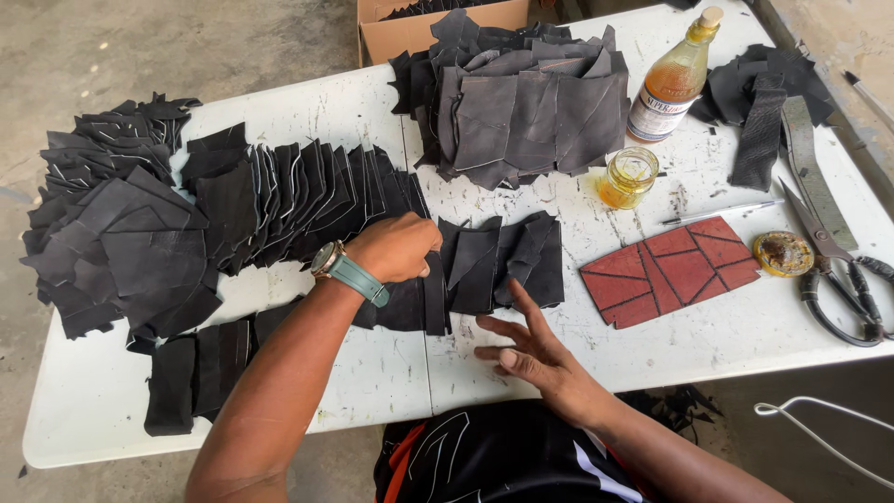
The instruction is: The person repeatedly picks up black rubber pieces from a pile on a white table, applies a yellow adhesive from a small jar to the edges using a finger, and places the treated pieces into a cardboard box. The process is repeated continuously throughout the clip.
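Head view has you leaning over the white counter (372, 373) with your left hand (396, 247) curled down onto the black leather pieces (484, 265) lying just in front of you, fingertips pinching or pressing one edge; I can't quite tell which from this angle. Your right hand (526, 349) is open, fingers spread, hovering over bare counter just beside those pieces and holding nothing. If you're peeling one piece off the row, I'd pin the neighbours flat with the free right hand so the overlapped row (298, 200) to the left doesn't slide, and lift from a corner rather than dragging. Counting: one big stack of grey-black panels (521, 107) at the far middle, one fanned heap (112, 214) at the far left, one short row (205, 368) near the counter's front edge, and way too many single cut pieces to count. One red patterned template (666, 270) sits well to the right, one amber glue bottle (675, 79), one small glass of amber liquid (630, 175), one round tin (782, 253), one pair of black-handled scissors (833, 270), one thin pen-like tool (722, 212), one cardboard box (410, 28) at the back.
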